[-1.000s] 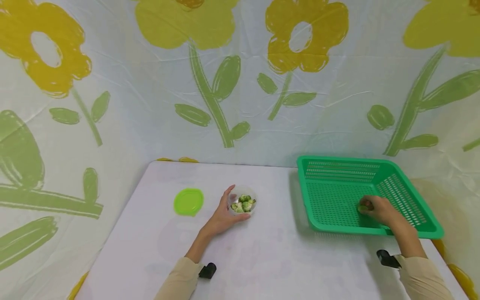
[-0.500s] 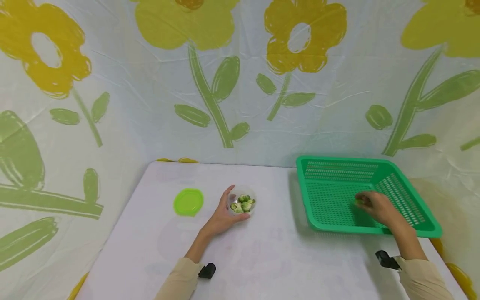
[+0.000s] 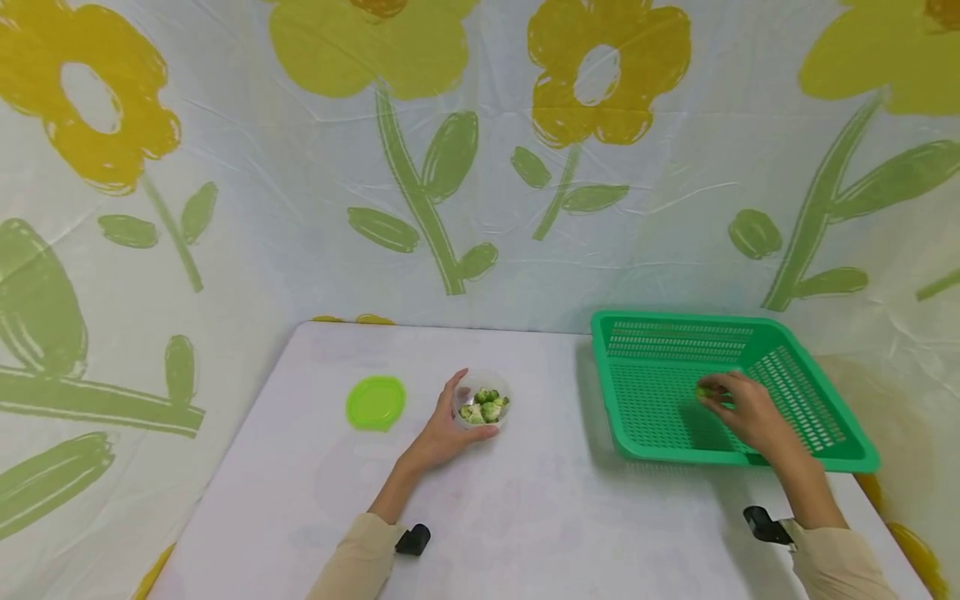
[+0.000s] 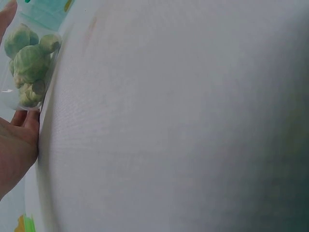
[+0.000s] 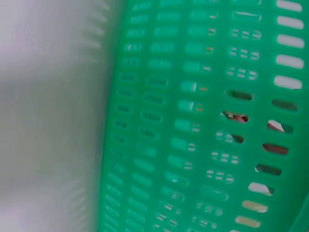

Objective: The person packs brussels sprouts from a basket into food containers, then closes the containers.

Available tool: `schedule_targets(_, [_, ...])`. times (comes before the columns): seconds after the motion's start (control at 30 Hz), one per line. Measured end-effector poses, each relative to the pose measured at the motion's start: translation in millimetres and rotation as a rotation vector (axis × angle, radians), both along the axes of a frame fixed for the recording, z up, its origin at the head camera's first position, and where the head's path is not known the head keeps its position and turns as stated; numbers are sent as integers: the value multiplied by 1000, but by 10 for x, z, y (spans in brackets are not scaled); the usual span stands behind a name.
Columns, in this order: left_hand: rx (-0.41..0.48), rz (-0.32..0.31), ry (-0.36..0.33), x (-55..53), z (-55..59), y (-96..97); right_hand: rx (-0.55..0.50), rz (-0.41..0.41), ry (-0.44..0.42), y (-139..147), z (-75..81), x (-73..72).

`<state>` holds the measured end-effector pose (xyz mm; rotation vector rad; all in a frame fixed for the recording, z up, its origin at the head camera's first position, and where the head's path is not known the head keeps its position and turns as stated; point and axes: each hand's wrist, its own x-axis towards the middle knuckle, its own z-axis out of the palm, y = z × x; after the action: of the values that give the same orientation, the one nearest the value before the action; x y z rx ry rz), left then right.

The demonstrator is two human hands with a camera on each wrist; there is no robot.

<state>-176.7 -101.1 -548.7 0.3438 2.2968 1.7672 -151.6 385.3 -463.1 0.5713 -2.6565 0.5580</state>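
On the white table, my left hand (image 3: 438,437) curves round a clear round container (image 3: 487,380), thumb at the near side and fingers at the far side. Several Brussels sprouts (image 3: 485,407) lie inside, and the left wrist view shows these sprouts (image 4: 31,63) up close through the clear wall. My right hand (image 3: 753,417) pinches a single Brussels sprout (image 3: 702,392) between thumb and fingers, over the green plastic basket (image 3: 675,456). In the right wrist view, the slotted basket wall (image 5: 166,116) hides most of that hand.
A bright green lid (image 3: 376,403) lies flat on the table (image 3: 525,517), left of the container. The basket stands at the table's right side, its raised rim under my right forearm. Behind the table hangs a flowered cloth (image 3: 315,250).
My right hand has lifted from the basket floor and moved a little left and away, with the Brussels sprout in its fingers. My left hand stays round the container.
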Motion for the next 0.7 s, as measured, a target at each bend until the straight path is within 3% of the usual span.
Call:
schedule_targets(0.43, [7, -1, -8, -5, 34, -1, -106, 0, 154, -291, 78, -18])
schedule_targets(0.7, [4, 5, -14, -7, -5, -4, -205, -4, 163, -495, 132, 18])
